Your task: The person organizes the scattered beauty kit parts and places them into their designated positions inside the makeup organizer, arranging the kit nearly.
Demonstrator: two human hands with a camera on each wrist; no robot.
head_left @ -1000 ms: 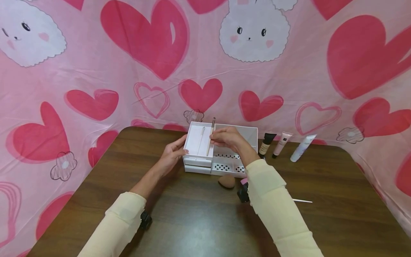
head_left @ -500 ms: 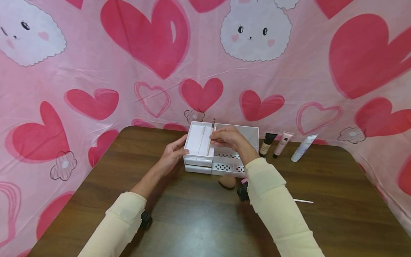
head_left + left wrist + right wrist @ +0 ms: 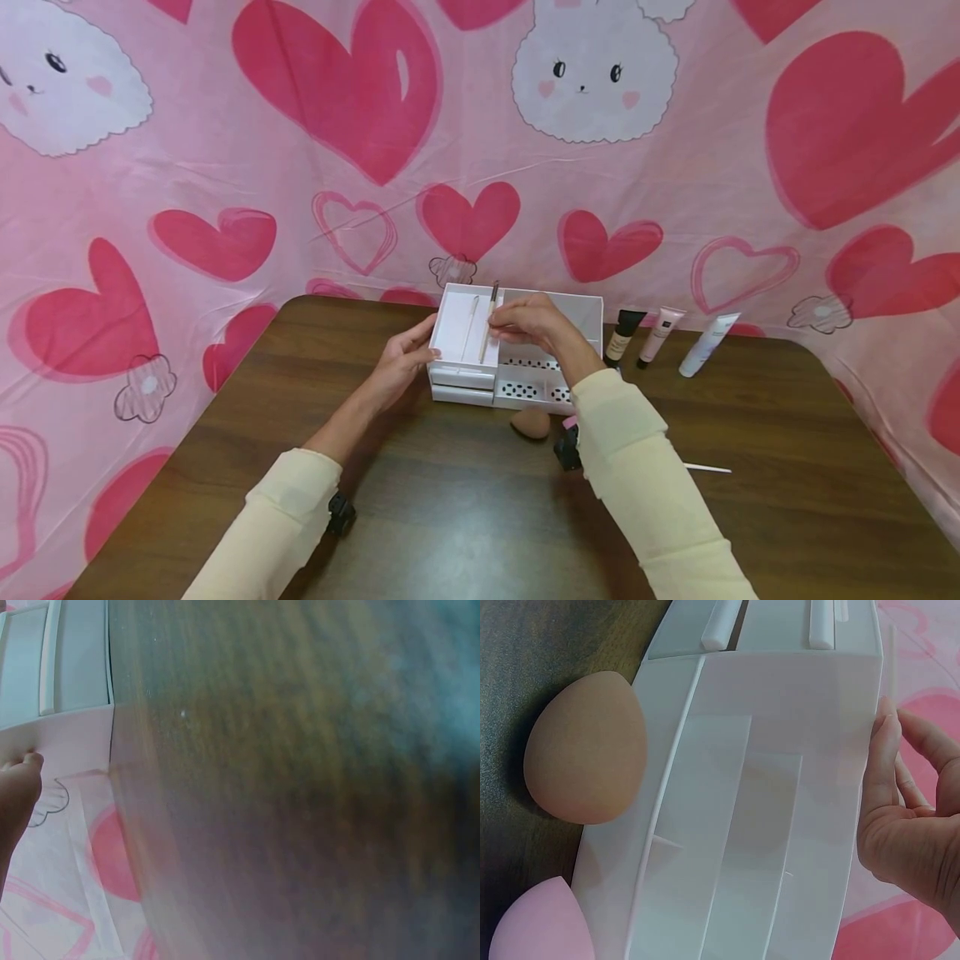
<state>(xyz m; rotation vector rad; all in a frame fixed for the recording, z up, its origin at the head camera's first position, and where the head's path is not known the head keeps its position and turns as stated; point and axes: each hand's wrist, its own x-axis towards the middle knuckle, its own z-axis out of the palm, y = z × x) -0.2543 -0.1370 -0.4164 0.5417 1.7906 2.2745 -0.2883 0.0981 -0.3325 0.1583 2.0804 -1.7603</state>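
A white makeup organizer [image 3: 447, 333] with drawers and open compartments stands at the back of the table. My right hand [image 3: 534, 320] pinches a slim makeup brush [image 3: 483, 344] with a dark tip, low over the organizer's left top. Beside it on that top lies another thin pale brush [image 3: 470, 327]. My left hand [image 3: 401, 358] touches the organizer's left side with extended fingers, its thumb by the front corner; the left wrist view catches only part of that hand [image 3: 19, 787]. A brown makeup sponge [image 3: 589, 750] and a pink sponge [image 3: 544, 924] sit before the organizer.
To the organizer's right stand a black-capped tube [image 3: 622, 340], a pink tube [image 3: 660, 335] and a white tube [image 3: 707, 347]. A thin white stick [image 3: 708, 468] lies on the wooden table [image 3: 450, 517], partly behind my right sleeve. A heart-patterned cloth [image 3: 337, 83] hangs behind.
The brush in my right hand has shifted slightly left over the organizer's top, toward the other brush. My left hand stays at the organizer's side.
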